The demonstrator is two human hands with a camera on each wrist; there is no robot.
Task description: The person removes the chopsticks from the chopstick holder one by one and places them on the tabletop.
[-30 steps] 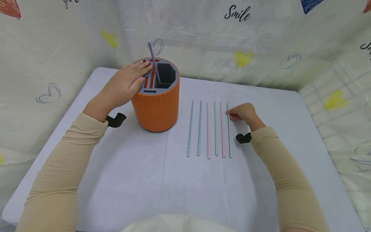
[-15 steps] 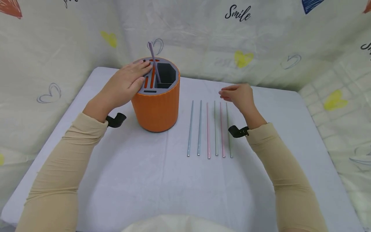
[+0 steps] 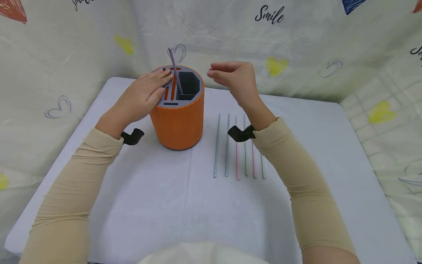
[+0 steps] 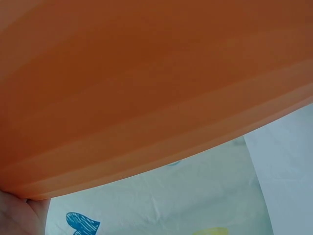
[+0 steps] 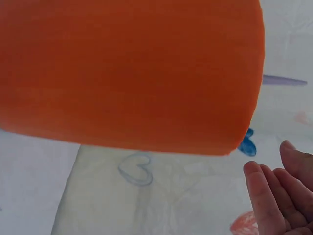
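An orange round desk organizer point(image 3: 178, 128) with a grey slotted top stands at the back left of the table. My left hand point(image 3: 141, 93) rests on its top rim, fingers laid out flat over the slots. From a compartment leans a slim purple stick point(image 3: 173, 60), its upper end above the top; the right wrist view shows this stick point(image 5: 283, 80) too. To the right of the organizer, my right hand point(image 3: 235, 79) is raised in the air with nothing in it. In the right wrist view its fingers point(image 5: 264, 196) are extended, thumb apart from them.
Several slim sticks point(image 3: 216, 146) in blue, pink and green lie side by side on the white table point(image 3: 148, 205), partly under the right forearm. A patterned cloth point(image 3: 211, 22) hangs behind and around the table.
My right hand has left the green stick at the right end of the row, rising and moving left toward the organizer. The sticks stay on the table; my left hand stays in place.
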